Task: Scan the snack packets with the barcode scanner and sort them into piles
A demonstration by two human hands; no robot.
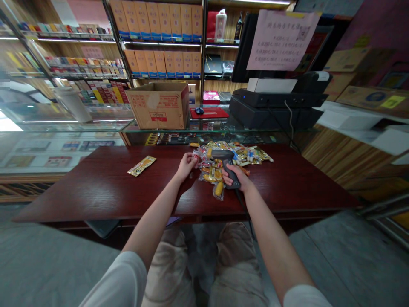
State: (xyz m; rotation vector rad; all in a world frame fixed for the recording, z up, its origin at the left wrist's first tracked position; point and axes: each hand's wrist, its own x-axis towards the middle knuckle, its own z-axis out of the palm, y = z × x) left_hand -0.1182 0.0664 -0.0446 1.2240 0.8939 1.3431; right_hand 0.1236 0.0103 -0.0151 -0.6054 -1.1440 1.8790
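Observation:
My right hand [237,177] is closed around the handle of a dark grey barcode scanner [225,156], its head pointing left over a heap of packaged snacks [212,174]. At the heap's left edge, my left hand [187,165] pinches a small clear-wrapped snack packet [196,157] with red on it. My fingers partly hide that packet. Yellow, gold and clear wrappers make up the pile, and a yellow snack in clear film [219,189] lies at its near side. Apart from the heap, a flat gold packet [142,166] rests on the table to the left.
The dark red table [128,200] spans the front. Behind it, a glass counter holds an open cardboard box [159,106], a mouse [199,110] on a red pad, and a black register [275,108] below a monitor with a paper sign [283,40]. A cable hangs from the scanner.

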